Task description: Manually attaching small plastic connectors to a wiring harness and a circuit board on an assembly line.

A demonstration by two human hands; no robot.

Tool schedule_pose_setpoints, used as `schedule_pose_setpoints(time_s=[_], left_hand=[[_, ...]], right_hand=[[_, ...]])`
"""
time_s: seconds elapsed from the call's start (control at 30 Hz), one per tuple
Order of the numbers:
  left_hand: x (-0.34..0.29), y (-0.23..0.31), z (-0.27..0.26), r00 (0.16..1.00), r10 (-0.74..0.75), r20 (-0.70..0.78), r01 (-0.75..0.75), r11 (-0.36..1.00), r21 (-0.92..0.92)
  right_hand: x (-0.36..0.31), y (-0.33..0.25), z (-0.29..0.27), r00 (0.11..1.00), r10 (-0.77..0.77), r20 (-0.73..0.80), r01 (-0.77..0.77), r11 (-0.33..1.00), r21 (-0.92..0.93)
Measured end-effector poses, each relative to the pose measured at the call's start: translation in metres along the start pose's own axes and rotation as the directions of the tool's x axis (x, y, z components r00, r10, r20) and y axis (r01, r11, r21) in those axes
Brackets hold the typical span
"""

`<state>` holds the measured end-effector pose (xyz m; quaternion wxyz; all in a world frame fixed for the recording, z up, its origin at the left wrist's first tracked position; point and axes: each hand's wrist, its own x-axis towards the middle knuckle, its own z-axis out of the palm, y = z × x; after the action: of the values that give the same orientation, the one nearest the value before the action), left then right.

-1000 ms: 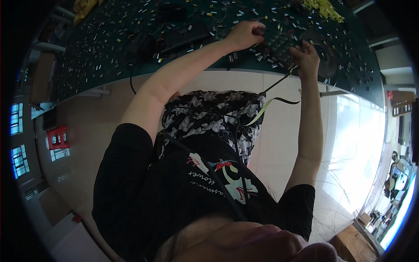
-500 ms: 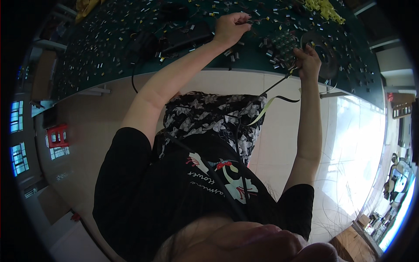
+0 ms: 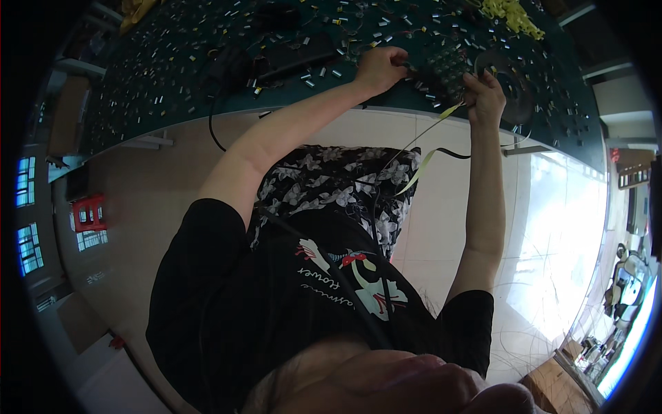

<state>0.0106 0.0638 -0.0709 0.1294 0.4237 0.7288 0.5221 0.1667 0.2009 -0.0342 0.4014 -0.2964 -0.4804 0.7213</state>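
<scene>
Left hand curls nearly closed over the desk, contents unclear; right hand pinches the strip, likely to steady it beside the clustered parts.

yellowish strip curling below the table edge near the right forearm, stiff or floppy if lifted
The yellowish strip would probably be floppy, since it bends in mid-air. It is likely light, as it looks thin and narrow. It may twist when lifted, judging by its curl.
</scene>
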Motion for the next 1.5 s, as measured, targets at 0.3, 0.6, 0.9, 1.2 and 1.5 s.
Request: schedule_pose_setpoints(time_s=[0.3,0.6,0.9,1.2,1.5], left_hand=[[-0.001,0.001,-0.006,0.999,-0.001,0.053,-0.003,0.997,0.074],[-0.005,0.012,-0.010,0.969,0.062,0.238,-0.091,0.990,0.111],[-0.003,0.013,-0.010,0.934,-0.129,0.332,0.213,0.950,-0.229],[-0.003,0.028,-0.021,0.826,-0.300,0.477,0.534,0.688,-0.492],[0.000,0.016,-0.020,0.807,-0.312,0.502,0.549,0.709,-0.443]], right_hand=[[0.006,-0.011,-0.012,0.998,-0.005,0.062,-0.006,0.987,0.162],[0.005,-0.017,-0.017,0.999,-0.026,0.047,0.015,0.976,0.218],[-0.002,-0.014,-0.007,0.999,-0.007,0.047,-0.001,0.983,0.184],[-0.005,-0.015,-0.007,0.999,-0.015,0.048,0.006,0.985,0.174],[-0.009,-0.015,-0.008,0.998,-0.028,0.060,0.017,0.985,0.170]])
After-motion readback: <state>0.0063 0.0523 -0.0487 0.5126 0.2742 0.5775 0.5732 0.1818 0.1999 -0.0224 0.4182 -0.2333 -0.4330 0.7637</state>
